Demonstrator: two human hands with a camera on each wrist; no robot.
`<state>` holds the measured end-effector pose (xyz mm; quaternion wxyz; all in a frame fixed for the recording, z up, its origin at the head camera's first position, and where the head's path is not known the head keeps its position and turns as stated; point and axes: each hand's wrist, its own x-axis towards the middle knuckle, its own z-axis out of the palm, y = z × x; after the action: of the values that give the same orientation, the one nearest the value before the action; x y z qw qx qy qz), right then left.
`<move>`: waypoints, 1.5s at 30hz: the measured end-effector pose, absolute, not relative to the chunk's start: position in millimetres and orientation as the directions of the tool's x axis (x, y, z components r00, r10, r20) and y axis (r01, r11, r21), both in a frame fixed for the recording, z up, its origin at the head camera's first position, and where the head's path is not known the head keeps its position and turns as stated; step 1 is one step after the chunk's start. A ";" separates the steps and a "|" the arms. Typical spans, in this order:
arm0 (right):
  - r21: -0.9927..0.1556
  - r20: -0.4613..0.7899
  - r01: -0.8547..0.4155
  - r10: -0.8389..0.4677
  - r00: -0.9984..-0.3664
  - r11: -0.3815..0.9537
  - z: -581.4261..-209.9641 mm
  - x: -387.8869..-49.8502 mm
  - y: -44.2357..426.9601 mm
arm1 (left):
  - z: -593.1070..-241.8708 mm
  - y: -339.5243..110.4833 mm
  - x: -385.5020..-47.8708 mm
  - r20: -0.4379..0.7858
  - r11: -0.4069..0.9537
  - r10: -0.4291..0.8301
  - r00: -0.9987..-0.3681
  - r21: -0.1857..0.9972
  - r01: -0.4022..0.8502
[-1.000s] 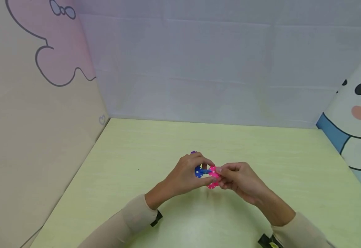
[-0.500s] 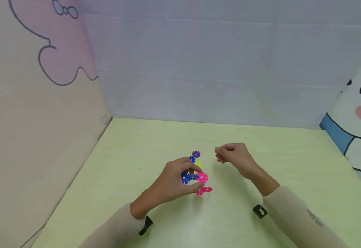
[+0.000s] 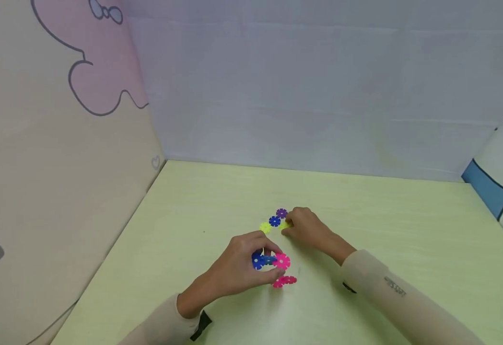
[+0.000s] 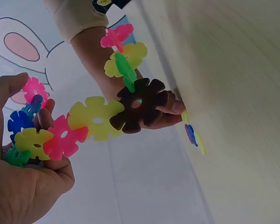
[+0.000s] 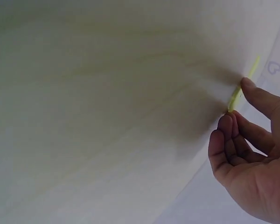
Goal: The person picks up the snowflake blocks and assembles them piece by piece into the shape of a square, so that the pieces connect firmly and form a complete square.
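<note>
My left hand grips a chain of linked flower-shaped discs above the table; pink and blue discs show between thumb and fingers. In the left wrist view the chain curves away from the hand through yellow, dark brown, green and pink discs. My right hand reaches to a loose yellow disc on the table. Thumb and fingertips pinch that disc's edges in the right wrist view. Fingers partly cover it in the head view.
Beside the right hand lie a purple disc, a blue disc and another yellow disc. Behind the pale table hangs a plain sheet; panels with cartoon figures stand at both sides.
My right hand has let go of the pink part of the chain and moved up and left to the loose yellow disc. My left hand has shifted left and lower in view, still holding the chain.
</note>
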<state>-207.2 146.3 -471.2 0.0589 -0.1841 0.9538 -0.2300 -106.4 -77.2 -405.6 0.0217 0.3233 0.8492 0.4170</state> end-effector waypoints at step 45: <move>-0.687 0.575 -0.621 -0.238 -0.782 0.378 -404.5 -87.7 193.8 | -403.9 -46.7 -133.7 0.397 0.280 0.578 -0.713 0.724 0.630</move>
<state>-87.7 193.8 -404.5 -0.1951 -0.2661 0.8069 -0.4899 -133.7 -46.7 -403.9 -0.0282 0.3779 0.7994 0.4662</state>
